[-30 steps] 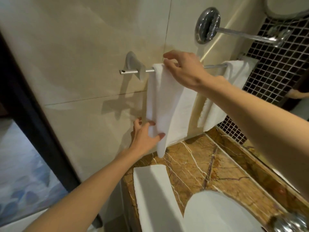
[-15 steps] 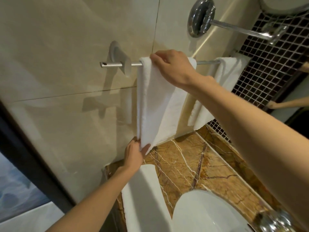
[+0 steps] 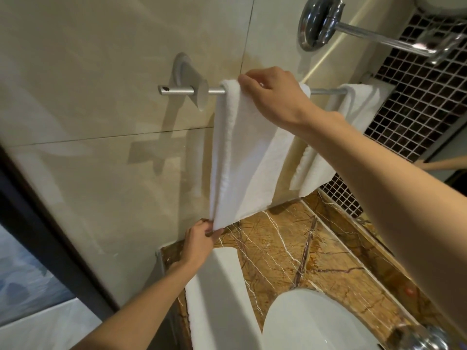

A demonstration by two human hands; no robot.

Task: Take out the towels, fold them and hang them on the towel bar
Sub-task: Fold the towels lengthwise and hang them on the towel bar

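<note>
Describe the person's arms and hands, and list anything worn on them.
Both are bare. The left forearm and right forearm show no sleeves up to the frame's edge. The left hand and right hand wear no gloves, and no ring, watch or bracelet shows on the visible sides of the fingers and wrists.

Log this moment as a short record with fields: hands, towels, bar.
towel bar: wall-mounted, two towels draped over it
left towel: held at top and bottom
right towel: hangs untouched
left hand: pinches the left towel's bottom corner
right hand: grips its top at the bar
third towel: lies on the counter
</note>
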